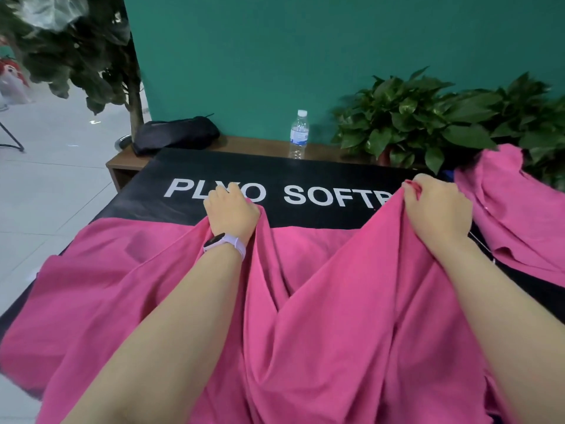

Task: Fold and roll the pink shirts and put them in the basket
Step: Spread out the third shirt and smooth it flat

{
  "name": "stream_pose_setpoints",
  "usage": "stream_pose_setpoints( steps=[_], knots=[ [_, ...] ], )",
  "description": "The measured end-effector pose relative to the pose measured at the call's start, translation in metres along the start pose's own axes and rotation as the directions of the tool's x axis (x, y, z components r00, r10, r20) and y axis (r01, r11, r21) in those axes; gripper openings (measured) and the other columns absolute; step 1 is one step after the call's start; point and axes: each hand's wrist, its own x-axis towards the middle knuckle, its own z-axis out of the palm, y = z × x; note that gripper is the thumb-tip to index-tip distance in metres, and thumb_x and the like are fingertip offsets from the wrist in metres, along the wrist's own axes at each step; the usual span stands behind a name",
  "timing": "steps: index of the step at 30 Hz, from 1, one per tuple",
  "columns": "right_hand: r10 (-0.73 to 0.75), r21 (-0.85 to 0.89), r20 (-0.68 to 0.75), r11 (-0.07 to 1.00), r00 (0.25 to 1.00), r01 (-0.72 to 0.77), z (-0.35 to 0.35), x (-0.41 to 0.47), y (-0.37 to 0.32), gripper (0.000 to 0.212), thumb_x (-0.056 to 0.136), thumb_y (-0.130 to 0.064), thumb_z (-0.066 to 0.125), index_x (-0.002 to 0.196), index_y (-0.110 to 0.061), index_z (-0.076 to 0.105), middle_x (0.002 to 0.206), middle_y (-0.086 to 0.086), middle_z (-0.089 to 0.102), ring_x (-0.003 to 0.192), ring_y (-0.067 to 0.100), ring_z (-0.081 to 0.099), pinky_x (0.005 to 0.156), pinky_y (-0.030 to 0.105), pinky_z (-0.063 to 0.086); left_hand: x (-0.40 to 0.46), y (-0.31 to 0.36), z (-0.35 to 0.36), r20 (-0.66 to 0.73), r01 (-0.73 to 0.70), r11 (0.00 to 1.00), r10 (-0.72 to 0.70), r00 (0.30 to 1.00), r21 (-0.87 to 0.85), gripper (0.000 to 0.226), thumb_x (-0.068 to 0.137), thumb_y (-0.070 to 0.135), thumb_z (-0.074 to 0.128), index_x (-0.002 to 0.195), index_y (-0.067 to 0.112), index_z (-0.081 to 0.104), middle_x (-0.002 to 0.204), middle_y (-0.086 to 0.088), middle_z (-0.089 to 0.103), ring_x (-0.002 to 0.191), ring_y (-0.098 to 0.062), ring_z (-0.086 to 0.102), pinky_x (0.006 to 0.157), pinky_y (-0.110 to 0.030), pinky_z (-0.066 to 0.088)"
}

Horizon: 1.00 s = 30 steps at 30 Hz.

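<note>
**Two Hands on a Pink Shirt**

In the middle of the frame, a pink shirt [305,316] is gripped by both hands. The left hand [230,214] is curled tight, and a bunch of the pink cloth is held inside its fingers. A pale purple watch [224,242] is worn on that wrist. The right hand [437,209] is curled too, and the far edge of the shirt is pinched under its fingers. Red polish can be seen on the nails. The cloth is lifted into two peaks where it is held, and deep folds are made between the two arms.

The rest of the shirt is spread over the lower half of the frame. It is laid on a black table cover [275,169] with big white letters printed on it. Some of the letters are hidden by the hands.

At the right edge of the frame, a second pink shirt [513,215] is draped loosely, just beside the right hand.

Behind the black cover, a brown wooden shelf [260,145] is seen. A clear water bottle [299,134] is stood upright on it, near the top middle. A black bag [174,134] is laid to the left of the bottle. Green leafy plants [428,117] are placed at the upper right, and a tall tree plant [76,56] is seen at the upper left. A green wall [305,50] is behind it all.
</note>
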Motion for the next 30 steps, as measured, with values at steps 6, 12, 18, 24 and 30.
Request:
stream_pose_setpoints(
  steps=[6, 12, 18, 24, 30],
  knots=[
    [0.135, -0.047, 0.31, 0.991, 0.941, -0.127, 0.036, -0.029, 0.038, 0.026, 0.1, -0.036, 0.054, 0.091, -0.015, 0.066, 0.099, 0.022, 0.068, 0.094, 0.045, 0.064, 0.075, 0.043, 0.045, 0.002, 0.001, -0.008, -0.003, -0.085, 0.965, 0.087, 0.996, -0.248, 0.038, 0.072, 0.005, 0.056, 0.109, 0.016, 0.06, 0.11, 0.0, 0.057, 0.11, -0.025, 0.049, 0.099, -0.04, 0.026],
    [0.176, 0.037, 0.192, 0.982, 0.966, -0.186, 0.055, -0.049, 0.046, 0.031, 0.101, -0.04, 0.05, 0.077, -0.019, 0.049, 0.083, 0.018, 0.066, 0.083, 0.044, 0.063, 0.067, 0.041, 0.036, -0.003, 0.029, -0.028, -0.071, -0.448, 0.762, 0.473, 0.878, -0.468, 0.039, 0.076, -0.007, 0.047, 0.098, 0.019, 0.067, 0.089, 0.014, 0.063, 0.091, -0.017, 0.054, 0.083, -0.035, 0.039],
    [0.199, 0.091, 0.197, 0.971, 0.96, -0.22, 0.059, -0.048, 0.05, 0.039, 0.101, -0.04, 0.049, 0.069, -0.018, 0.041, 0.07, 0.007, 0.057, 0.078, 0.041, 0.061, 0.065, 0.039, 0.035, -0.042, 0.122, -0.048, 0.648, -0.372, 0.773, 0.634, 0.423, -0.514, 0.022, 0.096, 0.037, 0.059, 0.092, 0.017, 0.068, 0.081, 0.001, 0.072, 0.057, -0.002, 0.059, 0.063, -0.028, 0.052],
    [0.251, 0.187, 0.143, 0.943, 0.957, -0.275, 0.057, -0.047, 0.058, 0.028, 0.1, -0.04, 0.055, 0.09, -0.015, 0.066, 0.095, 0.01, 0.066, 0.1, 0.037, 0.058, 0.084, 0.044, 0.043, -0.071, 0.176, -0.032, 0.764, -0.363, 0.766, 0.617, 0.186, -0.53, 0.043, 0.093, 0.046, 0.066, 0.07, 0.011, 0.06, 0.06, 0.001, 0.055, 0.051, -0.017, 0.049, 0.051, -0.027, 0.044],
    [0.416, 0.365, 0.207, 0.807, 0.885, -0.464, 0.059, -0.035, 0.065, 0.038, 0.104, -0.035, 0.041, 0.1, -0.011, 0.071, 0.11, 0.014, 0.066, 0.113, 0.038, 0.053, 0.098, 0.045, 0.04, -0.061, 0.155, -0.007, 0.706, 0.098, 0.704, 0.677, 0.206, -0.703, 0.02, 0.101, 0.017, 0.059, 0.104, 0.001, 0.07, 0.102, -0.015, 0.074, 0.086, -0.022, 0.067, 0.089, -0.043, 0.056]
  ],
)
